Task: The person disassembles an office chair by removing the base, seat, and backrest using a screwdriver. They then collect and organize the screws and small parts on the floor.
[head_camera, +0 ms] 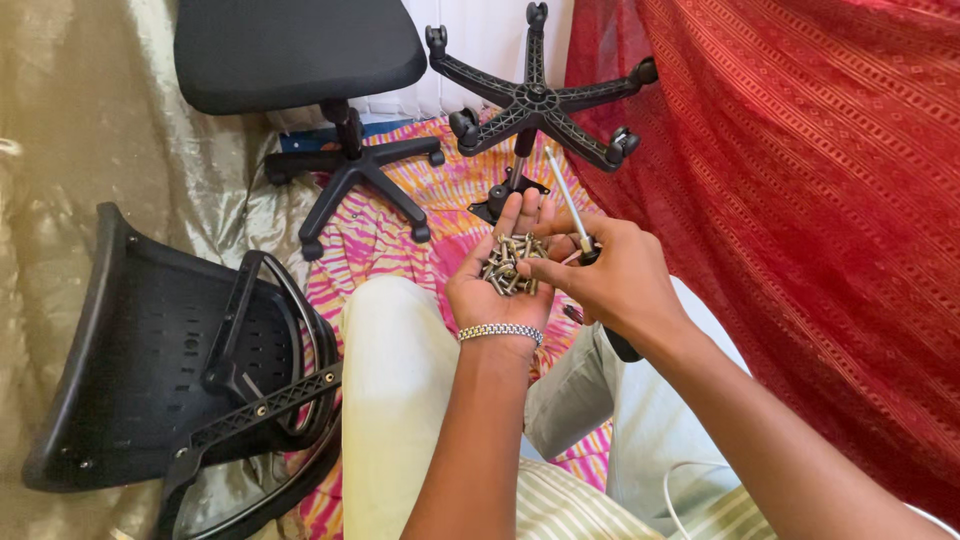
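My left hand (pixel 497 290) is held palm up over my lap, cupping a pile of metal screws (pixel 511 263). A silver bracelet (pixel 500 331) circles that wrist. My right hand (pixel 610 282) reaches in from the right, thumb and forefinger pinching at the edge of the screw pile. The same hand grips a screwdriver (pixel 566 196), whose thin shaft points up and away while its dark handle sticks out below the palm.
A black chair backrest with armrests (pixel 190 380) lies on the floor at left. An assembled black chair (pixel 300 60) stands behind it. An upturned five-star wheel base (pixel 537 100) rests on the pink patterned cloth (pixel 380 240). Red fabric (pixel 800 200) hangs at right.
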